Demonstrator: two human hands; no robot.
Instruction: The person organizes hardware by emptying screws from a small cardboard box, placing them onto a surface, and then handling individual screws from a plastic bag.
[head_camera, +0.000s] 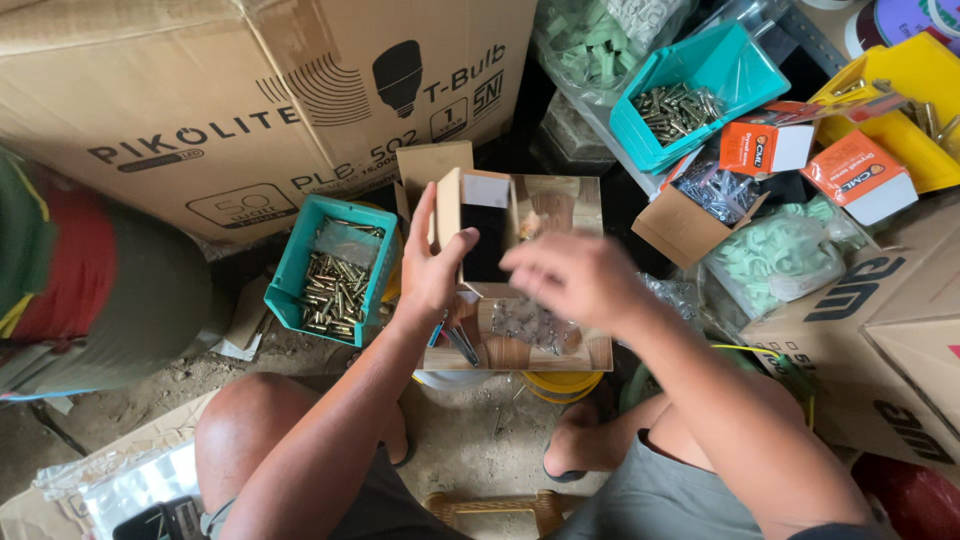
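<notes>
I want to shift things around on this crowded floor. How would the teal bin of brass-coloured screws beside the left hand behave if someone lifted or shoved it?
The teal bin is probably heavy for its size, since metal screws fill most of it. Its plastic walls look stiff, so it should hold its shape. It seems to sit tilted on uneven ground, so a shove might tip it and spill screws.

Cartons and small boxes around a cluttered work spot

A big brown carton (270, 90) stands far left; two orange-and-white boxes (860, 175) lie far right, a small open tan box (470, 235) sits in the left hand (430, 270), another brown carton (880, 330) right.
</notes>
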